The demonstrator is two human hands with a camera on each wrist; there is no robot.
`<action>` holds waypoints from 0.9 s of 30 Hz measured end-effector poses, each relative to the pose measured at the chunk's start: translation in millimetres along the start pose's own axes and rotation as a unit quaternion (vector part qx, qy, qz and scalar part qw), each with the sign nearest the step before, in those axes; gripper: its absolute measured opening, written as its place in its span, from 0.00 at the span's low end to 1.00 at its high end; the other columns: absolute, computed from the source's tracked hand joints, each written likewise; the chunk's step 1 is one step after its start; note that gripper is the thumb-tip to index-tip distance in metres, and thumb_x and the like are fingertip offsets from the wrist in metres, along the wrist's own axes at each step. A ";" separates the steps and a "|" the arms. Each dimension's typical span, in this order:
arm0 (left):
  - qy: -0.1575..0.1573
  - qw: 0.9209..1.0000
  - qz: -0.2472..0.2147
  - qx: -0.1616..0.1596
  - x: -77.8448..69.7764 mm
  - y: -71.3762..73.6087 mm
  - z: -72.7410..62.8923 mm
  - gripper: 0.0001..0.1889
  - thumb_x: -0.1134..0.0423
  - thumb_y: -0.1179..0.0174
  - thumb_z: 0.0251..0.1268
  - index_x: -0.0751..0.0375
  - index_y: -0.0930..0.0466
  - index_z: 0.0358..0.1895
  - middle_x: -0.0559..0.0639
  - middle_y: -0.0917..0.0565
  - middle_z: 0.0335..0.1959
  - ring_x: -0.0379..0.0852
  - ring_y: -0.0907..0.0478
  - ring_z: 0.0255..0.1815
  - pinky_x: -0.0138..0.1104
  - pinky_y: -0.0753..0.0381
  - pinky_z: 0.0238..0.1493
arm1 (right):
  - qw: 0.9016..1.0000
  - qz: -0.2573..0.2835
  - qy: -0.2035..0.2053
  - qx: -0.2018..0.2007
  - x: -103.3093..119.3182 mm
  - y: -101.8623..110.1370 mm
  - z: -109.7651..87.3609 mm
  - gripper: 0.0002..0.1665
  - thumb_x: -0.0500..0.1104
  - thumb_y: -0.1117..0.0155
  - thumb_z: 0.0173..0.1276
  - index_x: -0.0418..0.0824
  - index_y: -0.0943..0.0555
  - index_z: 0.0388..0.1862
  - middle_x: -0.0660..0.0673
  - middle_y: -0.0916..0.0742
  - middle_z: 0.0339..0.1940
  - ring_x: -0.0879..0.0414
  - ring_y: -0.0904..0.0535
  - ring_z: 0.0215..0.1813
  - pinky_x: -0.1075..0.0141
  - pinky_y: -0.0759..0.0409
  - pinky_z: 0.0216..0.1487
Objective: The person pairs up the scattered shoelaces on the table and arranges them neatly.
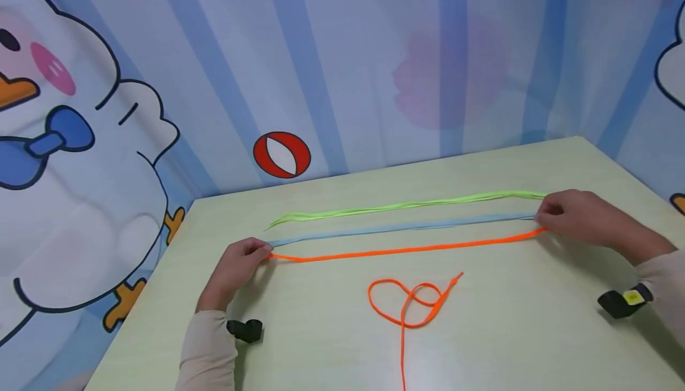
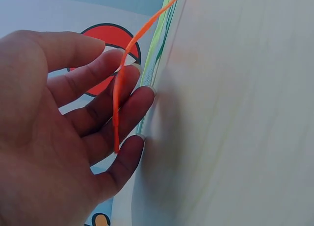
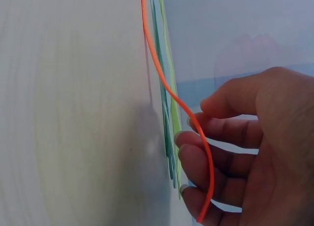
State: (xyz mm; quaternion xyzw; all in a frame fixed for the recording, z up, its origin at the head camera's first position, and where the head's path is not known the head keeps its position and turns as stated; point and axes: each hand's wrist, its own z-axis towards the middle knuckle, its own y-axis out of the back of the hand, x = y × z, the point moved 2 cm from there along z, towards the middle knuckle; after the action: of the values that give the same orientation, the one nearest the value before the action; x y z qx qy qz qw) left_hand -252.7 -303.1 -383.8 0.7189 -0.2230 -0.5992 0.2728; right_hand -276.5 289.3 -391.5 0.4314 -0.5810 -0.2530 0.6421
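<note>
A long orange shoelace [image 1: 417, 249] stretches nearly straight across the table between the two hands. The left hand [image 1: 242, 264] holds its left end with thumb and fingertips, and the tail runs along the fingers in the left wrist view. At the right end, the right hand [image 1: 580, 217] holds the lace [image 3: 182, 104], whose tail curves across its fingers in the right wrist view. Just behind lie light blue laces [image 1: 401, 227], their ends beside both hands. Farther back is a bundle of yellow-green laces [image 1: 407, 205], roughly parallel, reaching the right hand's fingertips.
Nearer the person, another orange shoelace [image 1: 402, 321] lies in loose loops, one end running off the lower edge of the head view. The pale table [image 1: 497, 331] ends at the back against a printed cloth [image 1: 364, 82]. Dark wrist cameras [image 1: 246, 331] sit by both sleeves.
</note>
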 end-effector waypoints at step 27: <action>-0.039 0.999 -0.018 0.008 -11.7 -8.2 -1.6 0.16 0.54 0.45 0.77 0.63 0.20 0.54 0.55 0.18 0.45 0.53 0.26 0.49 0.43 0.27 0.51 | 0.997 -0.051 -0.042 -0.046 4.8 1.8 -4.3 0.15 0.45 0.47 0.72 0.34 0.21 0.43 0.46 0.21 0.27 0.51 0.28 0.28 0.59 0.32 0.26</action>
State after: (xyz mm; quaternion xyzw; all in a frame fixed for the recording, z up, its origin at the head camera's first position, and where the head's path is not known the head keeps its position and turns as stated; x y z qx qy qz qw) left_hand -253.4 -289.2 -380.3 0.7013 -0.2249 -0.6296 0.2473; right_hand -271.7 287.3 -387.1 0.4200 -0.5723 -0.3298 0.6224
